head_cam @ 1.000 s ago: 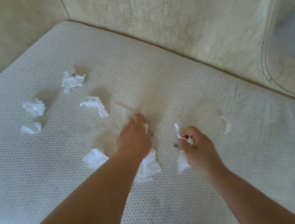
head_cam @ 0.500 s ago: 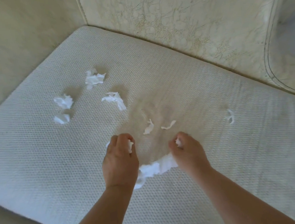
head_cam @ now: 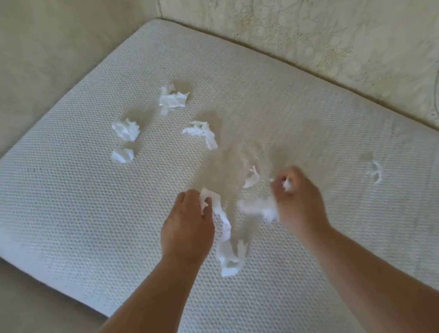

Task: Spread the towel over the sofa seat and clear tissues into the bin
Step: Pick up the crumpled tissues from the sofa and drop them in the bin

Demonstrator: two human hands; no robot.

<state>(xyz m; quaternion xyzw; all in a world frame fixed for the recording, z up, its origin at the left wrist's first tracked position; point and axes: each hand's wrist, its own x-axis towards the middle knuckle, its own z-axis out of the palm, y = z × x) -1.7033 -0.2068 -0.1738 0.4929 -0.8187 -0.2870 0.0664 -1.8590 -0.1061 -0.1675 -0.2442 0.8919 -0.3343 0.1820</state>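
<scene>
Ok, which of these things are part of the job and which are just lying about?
Job: towel, tissue strip in left hand, tissue wad in right hand, four crumpled tissues, two small scraps.
Just there: sofa backrest, sofa arm.

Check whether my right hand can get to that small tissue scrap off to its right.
Probably yes: bare seat cover lies between the right hand and the tissue scrap, though that hand grips a tissue wad.
</scene>
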